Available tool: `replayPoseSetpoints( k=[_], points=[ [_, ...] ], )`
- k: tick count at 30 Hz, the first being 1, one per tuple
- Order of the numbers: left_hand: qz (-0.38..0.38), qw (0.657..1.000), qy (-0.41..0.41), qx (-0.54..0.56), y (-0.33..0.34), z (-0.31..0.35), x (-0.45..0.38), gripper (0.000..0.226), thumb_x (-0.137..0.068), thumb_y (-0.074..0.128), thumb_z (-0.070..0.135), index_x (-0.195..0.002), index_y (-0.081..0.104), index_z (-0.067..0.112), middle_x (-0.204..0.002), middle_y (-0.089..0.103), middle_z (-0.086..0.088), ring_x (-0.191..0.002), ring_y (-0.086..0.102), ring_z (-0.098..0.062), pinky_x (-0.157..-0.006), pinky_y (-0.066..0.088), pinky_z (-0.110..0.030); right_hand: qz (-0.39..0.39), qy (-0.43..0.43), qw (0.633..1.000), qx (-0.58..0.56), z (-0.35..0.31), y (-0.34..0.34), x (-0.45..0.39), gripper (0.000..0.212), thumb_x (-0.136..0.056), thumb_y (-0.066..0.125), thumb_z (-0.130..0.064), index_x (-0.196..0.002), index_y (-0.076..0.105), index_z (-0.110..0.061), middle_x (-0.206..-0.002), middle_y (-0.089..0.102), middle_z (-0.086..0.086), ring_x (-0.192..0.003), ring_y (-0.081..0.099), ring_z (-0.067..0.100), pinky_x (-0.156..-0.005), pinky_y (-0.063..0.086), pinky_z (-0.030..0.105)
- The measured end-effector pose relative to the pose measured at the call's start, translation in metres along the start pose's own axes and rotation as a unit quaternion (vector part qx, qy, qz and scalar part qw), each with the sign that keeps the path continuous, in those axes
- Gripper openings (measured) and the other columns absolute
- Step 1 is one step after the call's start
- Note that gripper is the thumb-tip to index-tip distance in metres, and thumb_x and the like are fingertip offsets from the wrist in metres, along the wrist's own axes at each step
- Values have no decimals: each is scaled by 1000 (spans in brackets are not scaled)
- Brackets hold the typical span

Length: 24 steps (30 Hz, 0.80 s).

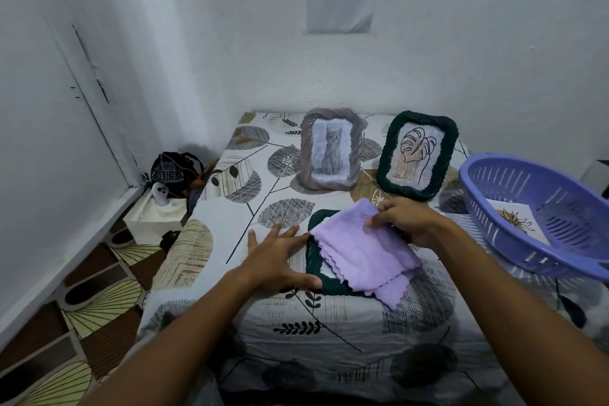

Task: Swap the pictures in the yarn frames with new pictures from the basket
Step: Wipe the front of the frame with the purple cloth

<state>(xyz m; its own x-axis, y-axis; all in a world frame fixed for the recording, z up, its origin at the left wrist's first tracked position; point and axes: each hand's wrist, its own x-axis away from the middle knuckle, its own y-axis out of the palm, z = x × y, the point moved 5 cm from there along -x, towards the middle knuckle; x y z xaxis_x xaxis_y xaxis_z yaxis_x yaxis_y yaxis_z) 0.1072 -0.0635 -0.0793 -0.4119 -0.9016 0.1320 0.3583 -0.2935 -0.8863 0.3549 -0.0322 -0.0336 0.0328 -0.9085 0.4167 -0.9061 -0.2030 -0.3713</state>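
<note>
While the bench (329,323) under its leaf-printed cloth carries everything, the purple basket (540,241) overhangs its right edge, tilted toward the person so the new picture (517,222) inside shows through the open mouth (a thin line drawing, details too small to make out). Along the far edge two yarn frames stand upright, propped to face the person: the grey frame (331,150) with a cat picture toward the middle, and a dark green frame (417,155) with a leaf drawing toward the right. A third dark green frame (318,280) lies flat near the middle of the bench, closer to the near edge, probably laid down so it can be worked on. A purple cloth (362,257) is draped over most of it, hiding whatever sits inside, which suggests wiping rather than swapping at this moment. The left hand (280,260) rests flat on the bench at the frame's left side, fingers straight and spread, thumb touching its near-left corner, seemingly to steady it. The right hand (407,222) pinches the cloth's far edge between thumb and curled fingers.
</note>
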Motion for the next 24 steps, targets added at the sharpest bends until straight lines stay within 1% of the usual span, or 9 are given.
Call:
replayPoseSetpoints(
  k=[3, 7, 10, 13, 16, 18, 20, 22, 24],
  points=[
    [3, 997, -18, 74, -9, -1, -2, 121, -43, 49, 93, -148, 29, 34, -158, 21, 5, -148, 1, -15, -112, -13, -61, -39, -9, 995, -94, -1, 1, 1, 19, -75, 69, 6, -91, 61, 0, -94, 64, 22, -86, 61, 32, -87, 51, 47],
    [79, 965, -23, 250, -26, 1, -2, 101, -61, 53, 87, -140, 46, 24, -146, 45, -2, -133, 42, -14, -114, 27, -43, -61, -43, 980, -186, -9, 1, 6, 33, -78, 60, 14, -110, 63, 6, -103, 66, 21, -91, 62, 33, -83, 52, 40],
    [158, 930, -13, 332, -39, 10, 4, 52, -83, 51, 57, -113, 65, 18, -116, 66, -3, -105, 61, -13, -99, 47, -36, -75, -69, 969, -226, -19, 2, 11, 32, -80, 56, 15, -110, 64, 5, -104, 65, 20, -89, 61, 33, -78, 52, 37],
    [230, 891, -82, 384, -48, 9, 11, 45, -94, 47, 50, -87, 69, 11, -85, 71, -6, -71, 61, -18, -69, 53, -34, -79, -111, 959, -248, -30, 3, 18, 35, -75, 59, 13, -108, 65, 3, -101, 65, 17, -91, 58, 30, -79, 51, 36],
    [158, 812, -175, 534, -43, 11, 16, 57, -97, 41, 52, -87, 63, 1, -76, 70, -16, -55, 56, -21, -51, 45, -28, -69, -179, 956, -222, -43, -1, 25, 36, -71, 62, 12, -104, 67, 1, -102, 67, 14, -101, 57, 30, -89, 50, 42],
    [42, 745, -190, 638, -34, 24, 17, 70, -95, 33, 61, -99, 61, -3, -86, 71, -21, -64, 64, -27, -57, 52, -32, -78, -227, 953, -183, -53, 0, 32, 33, -76, 57, 16, -104, 68, 3, -116, 66, 12, -116, 55, 30, -98, 48, 49],
    [-46, 653, -153, 740, -27, 39, 15, 86, -90, 28, 71, -117, 55, -6, -106, 68, -28, -87, 69, -37, -70, 58, -44, -98, -266, 945, -161, -61, 5, 42, 34, -77, 56, 17, -92, 74, -6, -129, 61, 3, -126, 51, 24, -99, 47, 45],
    [-75, 553, -114, 822, -24, 51, 12, 99, -84, 30, 76, -134, 40, -9, -123, 58, -32, -106, 62, -42, -83, 54, -54, -118, -284, 937, -165, -66, 12, 54, 30, -69, 63, 8, -77, 78, -17, -136, 52, -7, -130, 44, 15, -99, 46, 39],
    [-53, 485, -98, 867, -25, 55, 7, 101, -81, 44, 72, -139, 31, -9, -129, 54, -31, -111, 60, -40, -89, 51, -53, -122, -298, 930, -175, -66, 14, 61, 25, -63, 65, -2, -73, 78, -21, -141, 44, -8, -135, 37, 13, -101, 43, 37]
  ],
)
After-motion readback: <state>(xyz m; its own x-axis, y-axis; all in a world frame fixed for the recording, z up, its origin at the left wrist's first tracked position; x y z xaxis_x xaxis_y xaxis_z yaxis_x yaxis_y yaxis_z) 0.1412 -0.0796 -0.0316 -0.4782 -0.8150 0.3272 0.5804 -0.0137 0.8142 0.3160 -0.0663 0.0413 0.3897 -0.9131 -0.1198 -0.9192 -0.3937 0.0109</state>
